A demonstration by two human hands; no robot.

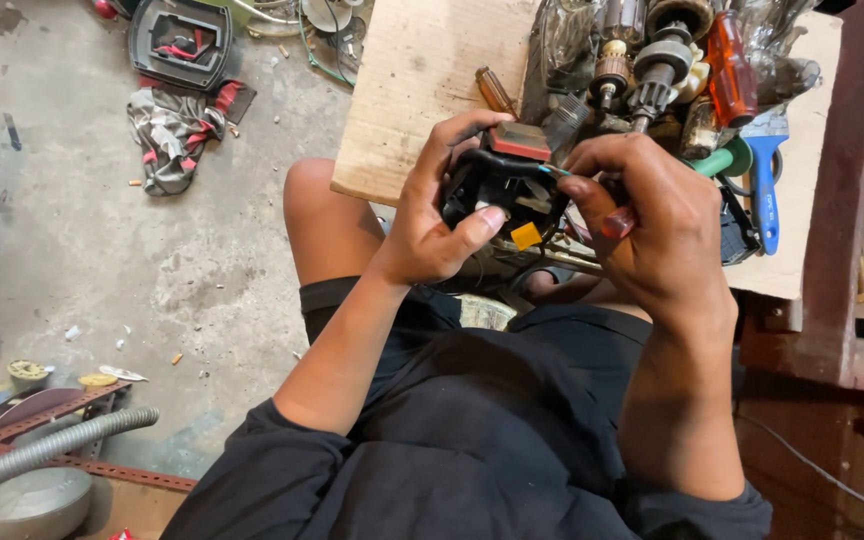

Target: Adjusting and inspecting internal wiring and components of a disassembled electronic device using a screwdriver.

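Note:
My left hand point(439, 215) grips a black plastic power-tool part point(500, 185) with a red top piece and a small yellow component, thumb pressed across its front. My right hand point(652, 220) is closed around a tool with a dark red handle point(619, 222), its tip at the black part's upper right edge. Both hands work above my knee, in front of a wooden board point(412, 90).
The board carries motor armatures point(652, 60), an orange-handled screwdriver point(730, 70), a blue brush point(764, 180) and a small screwdriver point(495, 92). A black tool case point(180, 40) and a rag point(167, 135) lie on the concrete floor. A grey hose point(47, 450) sits lower left. Dark wooden furniture point(842, 200) stands right.

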